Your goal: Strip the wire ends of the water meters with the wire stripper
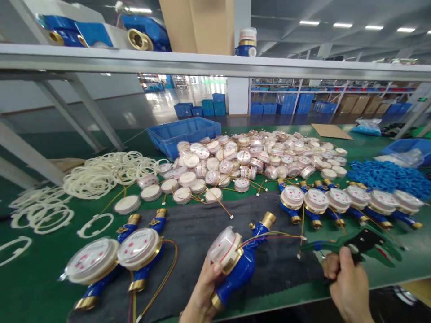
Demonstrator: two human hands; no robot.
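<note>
My left hand (207, 287) is closed round a water meter (240, 267) with a blue body, brass ends and a round clear-topped register, held tilted above the dark mat (272, 282). Thin red and yellow wires (269, 234) run from its register to the right, ending in a small white connector. My right hand (348, 280) grips a green and black plier-like hand tool (362, 242) with red inside its handles. The tool's left end is near the connector; I cannot tell whether they touch. Two more water meters, one nearer (92, 260) and one beside it (139, 249), lie at the left.
Several finished-looking meters (316, 200) stand in a row at the right. Behind are a heap of registers (242, 157), a blue crate (185, 130), white rings (101, 175) and blue plastic parts (390, 177). A shelf beam (215, 67) crosses above the green table (40, 291).
</note>
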